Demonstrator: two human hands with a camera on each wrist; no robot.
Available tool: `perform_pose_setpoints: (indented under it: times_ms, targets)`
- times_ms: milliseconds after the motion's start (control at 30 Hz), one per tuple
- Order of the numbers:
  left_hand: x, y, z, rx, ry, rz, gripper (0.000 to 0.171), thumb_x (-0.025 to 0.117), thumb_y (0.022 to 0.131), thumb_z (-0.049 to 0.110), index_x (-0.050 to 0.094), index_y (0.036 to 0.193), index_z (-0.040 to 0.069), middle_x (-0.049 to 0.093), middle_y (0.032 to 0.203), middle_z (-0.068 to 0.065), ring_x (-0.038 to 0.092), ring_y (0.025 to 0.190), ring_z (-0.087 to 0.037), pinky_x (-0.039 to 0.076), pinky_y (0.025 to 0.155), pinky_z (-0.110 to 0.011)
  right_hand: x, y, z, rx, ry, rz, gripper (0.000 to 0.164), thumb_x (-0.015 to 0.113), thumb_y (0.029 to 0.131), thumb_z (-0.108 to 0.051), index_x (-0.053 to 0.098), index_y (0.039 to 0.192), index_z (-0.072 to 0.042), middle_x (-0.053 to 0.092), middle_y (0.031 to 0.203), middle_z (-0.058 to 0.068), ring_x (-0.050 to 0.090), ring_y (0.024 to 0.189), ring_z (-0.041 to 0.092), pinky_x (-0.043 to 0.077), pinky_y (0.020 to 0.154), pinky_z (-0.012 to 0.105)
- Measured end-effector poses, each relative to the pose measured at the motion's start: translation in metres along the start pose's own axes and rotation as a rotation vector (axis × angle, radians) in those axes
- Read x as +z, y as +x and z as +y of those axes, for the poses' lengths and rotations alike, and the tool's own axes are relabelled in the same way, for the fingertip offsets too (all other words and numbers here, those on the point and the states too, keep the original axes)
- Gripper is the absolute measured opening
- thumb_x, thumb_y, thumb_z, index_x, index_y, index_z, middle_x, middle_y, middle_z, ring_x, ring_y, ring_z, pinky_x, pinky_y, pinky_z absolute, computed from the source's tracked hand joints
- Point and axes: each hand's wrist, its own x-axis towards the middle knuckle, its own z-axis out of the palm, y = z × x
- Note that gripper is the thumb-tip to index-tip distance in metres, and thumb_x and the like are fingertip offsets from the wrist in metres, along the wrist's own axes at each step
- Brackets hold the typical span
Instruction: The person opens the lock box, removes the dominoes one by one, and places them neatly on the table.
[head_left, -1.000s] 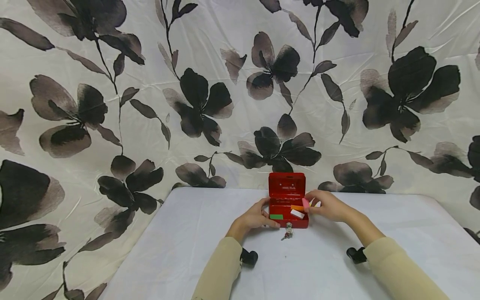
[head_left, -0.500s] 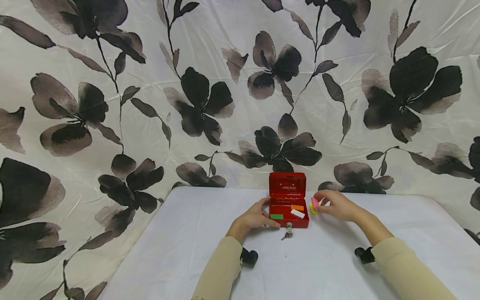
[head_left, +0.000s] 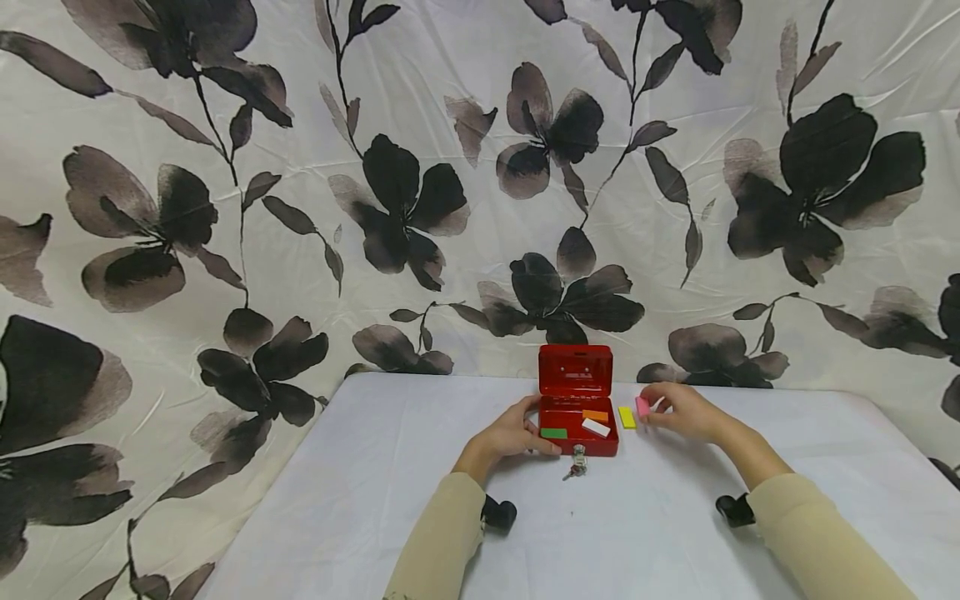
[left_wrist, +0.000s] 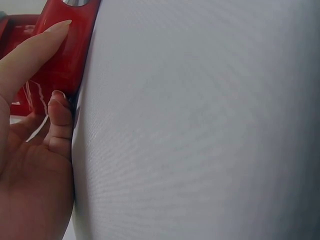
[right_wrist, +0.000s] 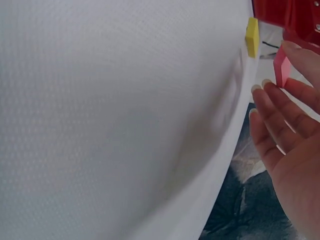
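Well, three blocks show in the open red box point(head_left: 561, 413); two more are outside, to its right.

My left hand point(head_left: 516, 432) grips the box at its near left corner, thumb along the front wall, fingers at the side; the lid point(head_left: 575, 371) stands raised at the back, and a lock with keys point(head_left: 577, 462) sits at the front; inside, a green block point(head_left: 553, 433) lies near the front left, an orange block point(head_left: 596, 416) toward the right, a white block point(head_left: 596, 428) slanting just in front of it; a yellow block point(head_left: 627, 417) lies on the white table point(head_left: 337, 500) just beside the right wall; beyond it my right hand point(head_left: 681, 410) pinches a pink block point(head_left: 642, 407) between thumb and forefinger, other fingers loose; whether the pink one touches the table I cannot tell.
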Motion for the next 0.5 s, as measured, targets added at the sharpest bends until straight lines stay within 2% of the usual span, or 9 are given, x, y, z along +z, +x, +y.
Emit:
perform_pose_setpoints:
  times_ms: [167, 500]
  targets:
    - [0.0, -0.001, 0.001, 0.005, -0.001, 0.005, 0.096, 0.092, 0.076, 0.014, 0.038, 0.156, 0.013, 0.065, 0.11, -0.006, 0.057, 0.088, -0.023, 0.053, 0.08, -0.035, 0.003, 0.003, 0.007, 0.039, -0.004, -0.017, 0.035, 0.077, 0.09, -0.012, 0.066, 0.117, 0.007, 0.068, 0.103, 0.01, 0.062, 0.09, 0.023, 0.054, 0.081, 0.041]
    - [0.0, 0.0, 0.0, -0.002, 0.006, 0.009, 0.1, 0.093, 0.074, 0.018, 0.038, 0.157, 0.016, 0.063, 0.114, -0.004, 0.057, 0.089, -0.022, 0.055, 0.081, -0.034, 0.008, 0.006, 0.015, 0.057, -0.052, -0.037, 0.033, 0.08, 0.087, -0.009, 0.067, 0.113, 0.006, 0.064, 0.093, 0.007, 0.055, 0.083, 0.02, 0.051, 0.079, 0.038]
